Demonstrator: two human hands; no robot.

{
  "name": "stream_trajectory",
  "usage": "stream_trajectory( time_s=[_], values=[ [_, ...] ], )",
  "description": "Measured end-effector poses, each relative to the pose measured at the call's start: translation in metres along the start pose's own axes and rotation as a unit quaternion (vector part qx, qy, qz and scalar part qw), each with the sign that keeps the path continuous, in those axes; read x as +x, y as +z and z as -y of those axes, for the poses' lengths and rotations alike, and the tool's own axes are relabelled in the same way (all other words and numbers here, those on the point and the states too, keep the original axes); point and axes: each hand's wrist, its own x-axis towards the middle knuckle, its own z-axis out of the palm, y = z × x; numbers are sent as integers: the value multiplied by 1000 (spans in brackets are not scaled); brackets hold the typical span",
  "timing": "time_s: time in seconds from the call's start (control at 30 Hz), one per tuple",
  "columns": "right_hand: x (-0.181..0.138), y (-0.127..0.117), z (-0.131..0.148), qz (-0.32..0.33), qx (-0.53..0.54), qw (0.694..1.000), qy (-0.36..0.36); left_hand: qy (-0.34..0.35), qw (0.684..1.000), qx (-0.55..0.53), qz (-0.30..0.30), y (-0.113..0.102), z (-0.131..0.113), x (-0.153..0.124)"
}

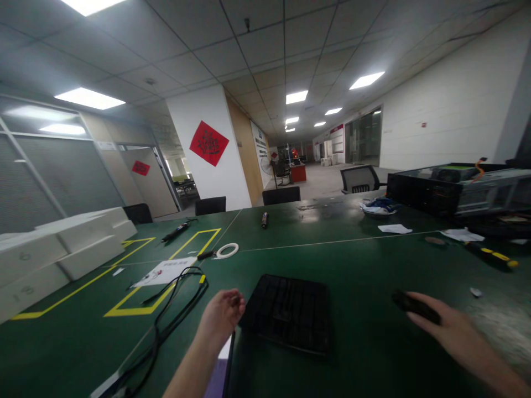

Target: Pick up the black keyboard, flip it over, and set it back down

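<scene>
My left hand (222, 316) hovers just left of a flat black grille panel (290, 312) that lies on the green table (357, 265). Its fingers are curled and pinched together; whether they hold anything small is unclear. My right hand (440, 326) reaches over the table to the right of the panel and grips a small dark object (415, 305) with its fingers. The picture is blurred, so I cannot make out what the dark object is.
Black cables (174, 309) loop at the left near yellow floor-tape markings (136, 307) and a paper sheet (166, 271). White foam blocks (58, 249) stack far left. An open computer case (456, 190) stands at the right, with a yellow-handled tool (495, 256) and a white tape ring (227, 250).
</scene>
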Motion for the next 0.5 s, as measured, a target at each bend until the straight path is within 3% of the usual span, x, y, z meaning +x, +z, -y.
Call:
stream_trajectory(
  time_s=[0.1,0.17,0.23,0.3,0.37,0.5],
  values=[
    [-24,46,76,84,88,992,13,19,999,31,31,46,-9,-13],
    [-38,70,100,108,109,988,-3,55,994,97,15,70,-8,-23],
    [-47,86,104,116,93,988,-25,108,959,262,-16,87,-5,-31],
    [-49,93,97,118,71,989,-48,148,883,444,-27,97,-1,-38],
    [-47,95,88,112,62,990,-66,161,829,536,-9,103,2,-41],
    [-44,94,81,101,57,991,-71,176,815,552,-1,105,5,-42]
  ],
)
